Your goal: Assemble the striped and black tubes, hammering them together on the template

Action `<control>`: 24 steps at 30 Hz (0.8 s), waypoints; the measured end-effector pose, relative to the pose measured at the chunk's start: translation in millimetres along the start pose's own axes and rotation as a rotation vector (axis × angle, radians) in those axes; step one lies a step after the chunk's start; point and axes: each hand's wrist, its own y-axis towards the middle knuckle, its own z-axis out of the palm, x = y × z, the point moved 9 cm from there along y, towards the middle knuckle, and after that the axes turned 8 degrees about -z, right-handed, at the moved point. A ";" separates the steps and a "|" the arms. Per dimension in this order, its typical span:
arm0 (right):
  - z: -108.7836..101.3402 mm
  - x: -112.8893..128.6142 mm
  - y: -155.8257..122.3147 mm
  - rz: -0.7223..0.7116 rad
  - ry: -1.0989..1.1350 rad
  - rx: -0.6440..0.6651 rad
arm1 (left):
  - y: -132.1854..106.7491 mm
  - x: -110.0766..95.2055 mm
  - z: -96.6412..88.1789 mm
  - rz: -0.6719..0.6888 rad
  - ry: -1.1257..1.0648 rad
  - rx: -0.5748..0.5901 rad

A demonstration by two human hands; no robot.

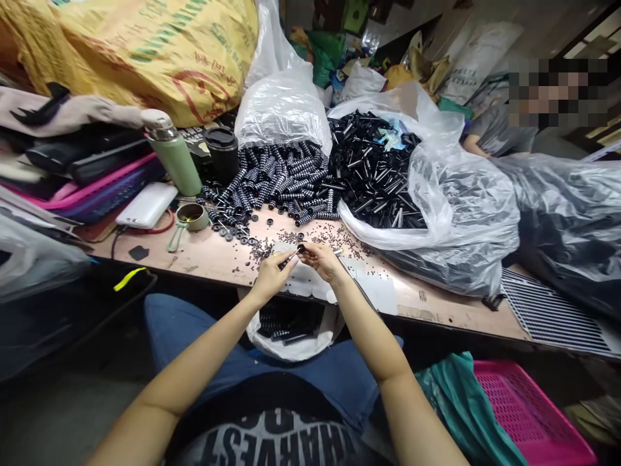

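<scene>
Over the front of the table my left hand (270,276) pinches a thin metal rod (292,255), which points up toward my other hand. My right hand (321,260) has its fingertips closed on a small black round piece (301,248) at the rod's far end. Whether rod and piece are joined I cannot tell. Around both hands lie many tiny dark bits (320,238). Beyond them is a heap of black-and-white ribbed rods (286,175), with small black discs (236,236) at its near left. Below my hands, a white bag (286,353) holds more ribbed pieces.
An open plastic bag of black tubes (371,171) stands behind right. A green flask (172,155), black cup (221,155), small metal cup (193,217) and white power bank (147,204) are at left. A pink basket (528,401) sits low right. A person (504,126) is beyond the bags.
</scene>
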 end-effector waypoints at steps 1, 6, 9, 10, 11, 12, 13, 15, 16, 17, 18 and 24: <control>-0.1 0.4 -0.4 -0.011 -0.002 -0.005 | -0.9 -0.1 -0.1 0.002 -0.001 0.002; 0.0 4.1 -3.2 -0.129 -0.101 0.022 | -5.4 1.5 -0.5 -0.001 0.014 0.007; 5.6 14.4 -9.9 -0.296 -0.310 0.096 | -6.2 7.8 0.0 -0.048 0.041 0.024; 10.5 17.3 -12.0 -0.349 -0.410 0.141 | -6.1 11.0 -0.6 -0.075 0.047 0.025; 15.9 20.0 -12.9 -0.400 -0.523 0.183 | -5.9 14.5 -1.2 -0.103 0.046 0.027; 20.1 23.2 -12.0 -0.453 -0.650 0.203 | -5.6 17.8 -1.5 -0.128 0.038 0.034; 22.1 27.6 -8.7 -0.508 -0.790 0.186 | -5.4 20.8 -1.2 -0.149 0.023 0.048; 20.4 39.0 3.9 -0.601 -1.083 0.058 | -5.0 26.6 -0.3 -0.186 -0.025 0.082; 19.2 43.5 12.0 -0.622 -1.212 -0.006 | -4.8 29.6 -0.9 -0.206 -0.049 0.089; 18.4 46.1 20.6 -0.625 -1.306 -0.048 | -4.5 32.6 -2.7 -0.227 -0.069 0.083; 18.7 46.6 28.7 -0.618 -1.361 -0.057 | -4.2 35.3 -6.0 -0.247 -0.080 0.066; 35.7 40.0 31.6 -0.659 -1.266 0.032 | -0.2 33.5 -25.7 -0.248 -0.024 -0.014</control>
